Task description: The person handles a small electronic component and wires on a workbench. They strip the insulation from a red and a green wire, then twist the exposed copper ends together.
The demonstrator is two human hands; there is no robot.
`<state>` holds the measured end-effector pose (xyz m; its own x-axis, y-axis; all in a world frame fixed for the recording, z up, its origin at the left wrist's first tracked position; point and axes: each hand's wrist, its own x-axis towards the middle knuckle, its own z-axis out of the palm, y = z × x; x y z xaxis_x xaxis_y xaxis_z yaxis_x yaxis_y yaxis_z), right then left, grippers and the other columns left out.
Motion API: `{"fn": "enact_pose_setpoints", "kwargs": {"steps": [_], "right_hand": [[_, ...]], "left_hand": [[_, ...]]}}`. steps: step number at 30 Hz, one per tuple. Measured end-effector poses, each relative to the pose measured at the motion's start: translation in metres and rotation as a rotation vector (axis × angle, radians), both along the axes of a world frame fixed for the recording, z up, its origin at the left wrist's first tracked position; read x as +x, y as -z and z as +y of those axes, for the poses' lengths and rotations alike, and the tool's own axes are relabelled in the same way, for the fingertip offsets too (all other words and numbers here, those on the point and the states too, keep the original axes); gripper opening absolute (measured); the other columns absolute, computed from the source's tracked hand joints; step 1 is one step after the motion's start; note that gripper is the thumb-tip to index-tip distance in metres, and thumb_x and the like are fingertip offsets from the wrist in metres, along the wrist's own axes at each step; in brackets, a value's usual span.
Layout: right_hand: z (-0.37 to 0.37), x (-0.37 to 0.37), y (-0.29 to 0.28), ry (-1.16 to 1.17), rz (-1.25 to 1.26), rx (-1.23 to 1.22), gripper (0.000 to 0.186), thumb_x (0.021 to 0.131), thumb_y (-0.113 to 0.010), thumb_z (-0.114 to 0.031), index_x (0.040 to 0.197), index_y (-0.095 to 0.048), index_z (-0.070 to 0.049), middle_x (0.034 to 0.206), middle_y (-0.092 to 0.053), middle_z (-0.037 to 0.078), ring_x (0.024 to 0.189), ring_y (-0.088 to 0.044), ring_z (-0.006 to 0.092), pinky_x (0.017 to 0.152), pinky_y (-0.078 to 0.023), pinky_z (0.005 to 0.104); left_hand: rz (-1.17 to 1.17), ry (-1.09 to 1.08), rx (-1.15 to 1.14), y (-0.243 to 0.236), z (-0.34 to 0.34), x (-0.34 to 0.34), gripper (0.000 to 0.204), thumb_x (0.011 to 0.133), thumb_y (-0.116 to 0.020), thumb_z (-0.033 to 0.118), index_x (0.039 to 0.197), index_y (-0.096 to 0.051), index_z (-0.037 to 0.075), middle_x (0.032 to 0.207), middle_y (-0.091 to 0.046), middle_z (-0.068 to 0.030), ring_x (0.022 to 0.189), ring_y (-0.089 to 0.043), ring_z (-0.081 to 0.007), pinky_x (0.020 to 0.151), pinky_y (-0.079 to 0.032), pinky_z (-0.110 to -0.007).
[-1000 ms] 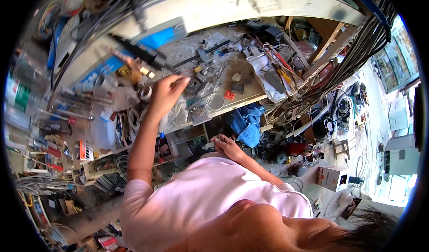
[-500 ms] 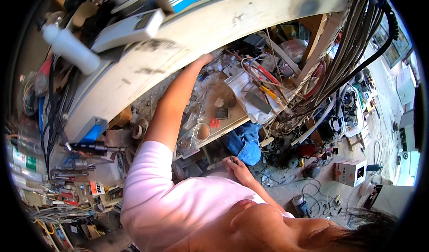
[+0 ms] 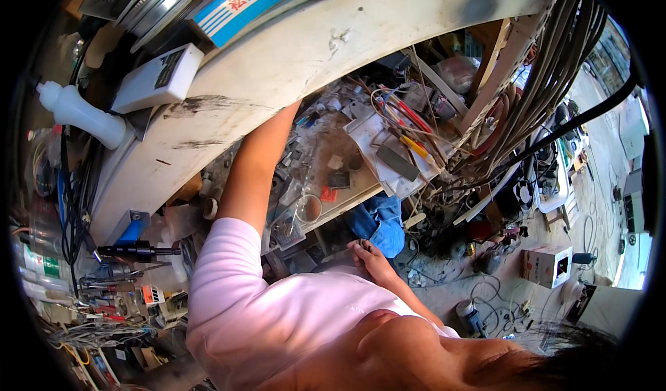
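My left forearm (image 3: 262, 158) stretches up over the cluttered workbench and passes behind the cream shelf edge (image 3: 326, 40). That edge hides my left hand, so its fingers and anything in them do not show. Close to my body, low by the bench front, my right hand (image 3: 369, 256) has its fingers curled closed. Whatever it may hold is too small or shaded to name. A blue cloth (image 3: 378, 228) hangs right beside it. On the bench near my left arm sit a clear round cup (image 3: 309, 208), a red square piece (image 3: 329, 194) and a small dark block (image 3: 338, 180).
On the shelf stand a white squeeze bottle (image 3: 83, 115), a white box (image 3: 157, 79), a blue box (image 3: 244, 6) and wire spools (image 3: 156, 6). A grey block (image 3: 397, 163) lies on papers. Thick cables (image 3: 548, 106) hang at the right. A carton (image 3: 546, 266) stands on the floor.
My left hand, partly seen before at the shelf edge, has gone out of sight behind it. My right hand has barely shifted. The shelf and its things sit further left in the view.
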<state>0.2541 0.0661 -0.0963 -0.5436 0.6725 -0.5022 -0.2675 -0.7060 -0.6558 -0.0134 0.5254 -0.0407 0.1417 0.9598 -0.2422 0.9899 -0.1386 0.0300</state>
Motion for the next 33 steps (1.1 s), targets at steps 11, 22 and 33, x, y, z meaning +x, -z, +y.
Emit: {"fn": "enact_pose_setpoints", "kwargs": {"steps": [11,22,33], "right_hand": [[0.002,-0.02,0.01,-0.12,-0.015,0.078,0.021,0.098,-0.046,-0.022,0.108,-0.055,-0.007,0.076,-0.048,-0.002,0.068,-0.044,0.0079,0.062,-0.038,0.0219],[-0.013,-0.067,-0.004,-0.403,-0.016,0.188,0.019,0.099,-0.045,-0.02,0.106,-0.052,-0.004,0.072,-0.044,-0.001,0.063,-0.04,0.0086,0.059,-0.036,0.0221],[-0.047,-0.09,-0.005,-0.53,-0.093,0.248,0.019,0.098,-0.046,-0.021,0.106,-0.053,-0.006,0.071,-0.045,-0.003,0.06,-0.039,0.006,0.055,-0.033,0.0201]], "left_hand": [[-0.947,-0.302,-0.317,-0.121,-0.175,-0.031,0.035,0.083,-0.068,0.042,0.098,-0.059,0.011,0.065,-0.036,0.0086,0.054,-0.026,-0.0022,0.046,-0.019,-0.02],[-1.563,-0.381,-0.419,-0.139,-0.386,-0.1,0.025,0.095,-0.053,0.036,0.089,-0.054,0.011,0.063,-0.031,0.0089,0.052,-0.025,-0.0011,0.044,-0.019,-0.019],[-1.507,-0.635,0.277,-0.086,-0.602,-0.084,0.025,0.094,-0.057,0.028,0.093,-0.061,0.003,0.072,-0.049,0.0051,0.062,-0.043,-0.0038,0.055,-0.036,-0.02]]}}
